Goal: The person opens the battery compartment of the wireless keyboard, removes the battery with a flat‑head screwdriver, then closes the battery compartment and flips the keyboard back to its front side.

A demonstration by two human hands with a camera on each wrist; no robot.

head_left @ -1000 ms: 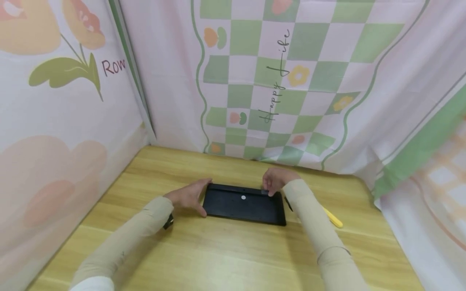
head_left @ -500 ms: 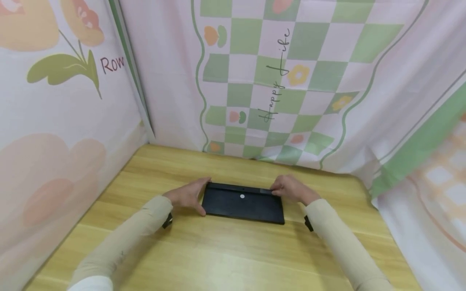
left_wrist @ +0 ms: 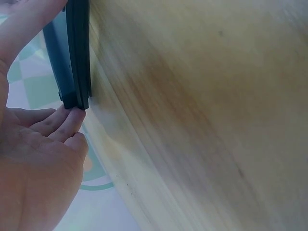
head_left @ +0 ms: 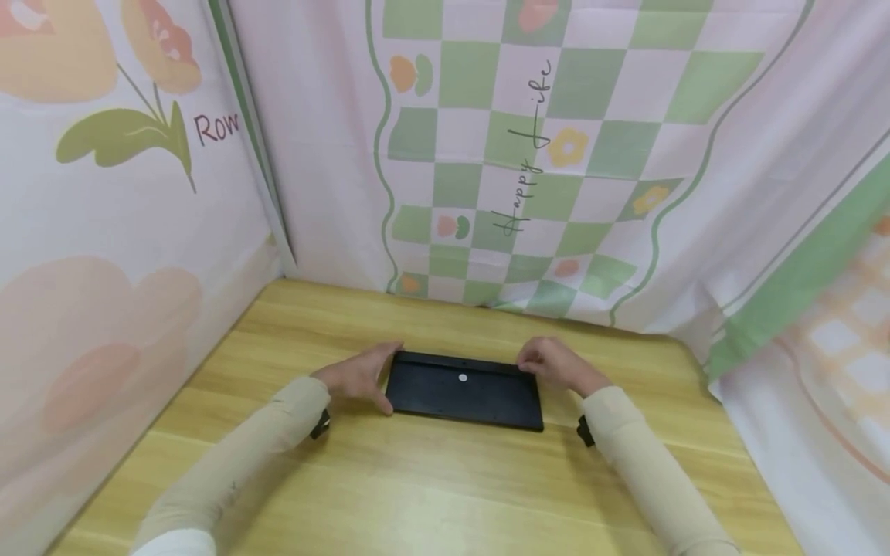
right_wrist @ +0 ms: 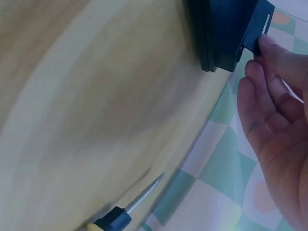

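Note:
A black, flat rectangular device (head_left: 452, 398), like a small keyboard lying underside up, rests on the table with a raised bar along its far edge. It carries a round white sticker (head_left: 463, 378). Across its left end, my left hand (head_left: 356, 380) holds it, thumb at the near corner and fingers at the far one. At the far right corner, my right hand (head_left: 559, 367) pinches a small black slotted piece (right_wrist: 255, 31) between thumb and fingertips. The right wrist view shows this piece sticking out from the raised bar; whether it is attached cannot be told.
A screwdriver (right_wrist: 130, 207) with a metal tip lies on the wooden table (head_left: 431, 494) in the right wrist view; the right arm hides it from the head view. Printed curtains (head_left: 334, 193) hang behind the table and along its sides.
My right hand has shifted right along the raised bar to its right end. A greyish patch on the bar no longer shows. The yellow screwdriver handle is now covered. The left hand stays put.

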